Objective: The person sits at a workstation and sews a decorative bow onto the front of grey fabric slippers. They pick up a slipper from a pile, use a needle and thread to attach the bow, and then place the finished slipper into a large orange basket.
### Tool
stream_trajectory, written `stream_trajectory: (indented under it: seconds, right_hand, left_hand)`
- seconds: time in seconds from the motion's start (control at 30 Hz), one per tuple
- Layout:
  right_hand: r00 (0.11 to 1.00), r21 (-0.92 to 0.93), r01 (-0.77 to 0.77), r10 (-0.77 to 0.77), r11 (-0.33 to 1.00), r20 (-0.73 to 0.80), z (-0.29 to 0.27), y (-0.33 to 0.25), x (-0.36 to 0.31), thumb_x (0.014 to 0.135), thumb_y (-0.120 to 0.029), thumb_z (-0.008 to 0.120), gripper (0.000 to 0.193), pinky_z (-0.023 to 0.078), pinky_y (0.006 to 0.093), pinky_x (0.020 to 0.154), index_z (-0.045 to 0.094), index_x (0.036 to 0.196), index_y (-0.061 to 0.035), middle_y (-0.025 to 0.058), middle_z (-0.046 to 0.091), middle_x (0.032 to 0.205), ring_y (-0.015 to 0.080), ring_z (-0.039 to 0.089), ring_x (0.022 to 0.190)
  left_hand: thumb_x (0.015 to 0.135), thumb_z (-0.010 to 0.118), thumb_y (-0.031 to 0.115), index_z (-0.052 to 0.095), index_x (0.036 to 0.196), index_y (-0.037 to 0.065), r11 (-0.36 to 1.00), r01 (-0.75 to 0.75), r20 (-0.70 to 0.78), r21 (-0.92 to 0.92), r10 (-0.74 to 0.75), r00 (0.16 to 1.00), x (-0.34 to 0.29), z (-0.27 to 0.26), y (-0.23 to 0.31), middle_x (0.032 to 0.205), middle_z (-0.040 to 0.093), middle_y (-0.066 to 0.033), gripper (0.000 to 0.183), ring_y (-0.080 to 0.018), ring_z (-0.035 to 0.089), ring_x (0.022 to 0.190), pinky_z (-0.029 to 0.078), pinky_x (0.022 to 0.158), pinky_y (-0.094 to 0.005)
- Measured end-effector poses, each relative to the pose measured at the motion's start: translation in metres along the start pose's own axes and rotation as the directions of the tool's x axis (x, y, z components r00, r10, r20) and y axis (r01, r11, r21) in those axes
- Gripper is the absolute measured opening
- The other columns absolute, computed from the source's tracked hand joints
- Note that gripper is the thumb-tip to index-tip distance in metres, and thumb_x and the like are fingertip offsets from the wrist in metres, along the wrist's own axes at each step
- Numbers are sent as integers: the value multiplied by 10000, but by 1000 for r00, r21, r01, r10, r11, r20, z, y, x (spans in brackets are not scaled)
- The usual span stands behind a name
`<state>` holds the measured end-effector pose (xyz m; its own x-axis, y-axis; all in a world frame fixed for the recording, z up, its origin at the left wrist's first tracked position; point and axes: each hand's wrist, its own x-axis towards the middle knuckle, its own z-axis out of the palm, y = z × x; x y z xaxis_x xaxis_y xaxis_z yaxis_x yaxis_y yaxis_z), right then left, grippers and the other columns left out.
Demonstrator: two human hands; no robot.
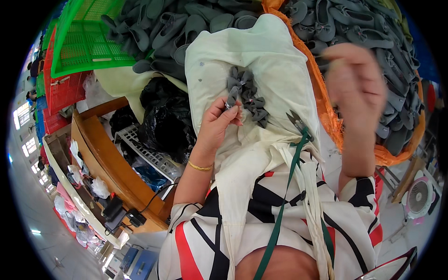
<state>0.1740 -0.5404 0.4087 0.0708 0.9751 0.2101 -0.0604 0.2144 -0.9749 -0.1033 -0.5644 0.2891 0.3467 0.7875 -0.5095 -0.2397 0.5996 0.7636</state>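
My left hand (219,119) is closed, pinching a small grey fabric bow (232,97) between thumb and fingers. Several more grey bows (255,105) lie in a small heap just beside it, on the cream apron cloth (280,56) spread over my lap. My right hand (358,84) is raised at the right, in front of the orange sack, and motion blurs its fingers, so their grip is unclear. A pair of scissors (298,126) with dark blades rests on the right side of the cloth, by a green strap (287,186) that hangs from my neck.
Grey flat shoes (392,65) fill the orange sack (329,114) on the right. More grey shoes (182,28) are piled ahead, next to a green plastic crate (93,44). At the left stand a wooden cabinet (109,161) and a black plastic bag (165,112). A fan (418,197) is far right.
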Motion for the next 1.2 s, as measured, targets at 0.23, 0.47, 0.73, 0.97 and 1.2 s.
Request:
stream_trajectory:
  seconds: [0.23,0.47,0.73,0.97,1.2]
  right_hand:
    - [915,-416,56,120,908,385,52,85,-46,944,-84,601,168,485,309,590,628,1104,-39,113,647,751,226,629,629]
    - [882,-403,-286,404,869,244,52,88,-55,942,-105,611,104,467,304,582,612,1008,-25,105,624,713,209,598,609]
    - [747,-140,-585,598,799,291,33,82,-60,976,-82,589,117,365,200,551,632,1075,-36,-52,553,714,15,458,617]
    - [762,-366,-217,392,905,516,20,74,-55,898,-73,652,149,478,265,626,682,1041,-45,69,680,798,160,602,647]
    - [770,-370,-172,359,913,527,22,76,-55,880,-72,657,146,510,301,649,704,1016,-42,110,706,832,239,653,678]
  left_hand:
    - [976,576,141,641,1116,17,983,155,299,95,-177,938,-6,-1,10,936,655,-34,198,-118,617,830,512,742,-271]
    - [917,685,122,661,1064,20,918,-161,65,363,147,987,-4,8,0,904,653,-21,181,-108,620,799,498,679,-268]
    - [853,735,131,682,1044,43,264,-556,368,788,523,769,-7,4,7,938,686,-97,216,-264,649,800,516,688,-317]
    - [712,808,59,704,1025,66,57,-706,567,706,553,610,-9,7,16,983,699,-76,330,-266,664,843,549,725,-341]
    - [691,817,52,706,1026,71,82,-716,561,694,562,608,-9,10,16,989,700,-69,353,-263,662,873,548,742,-334]
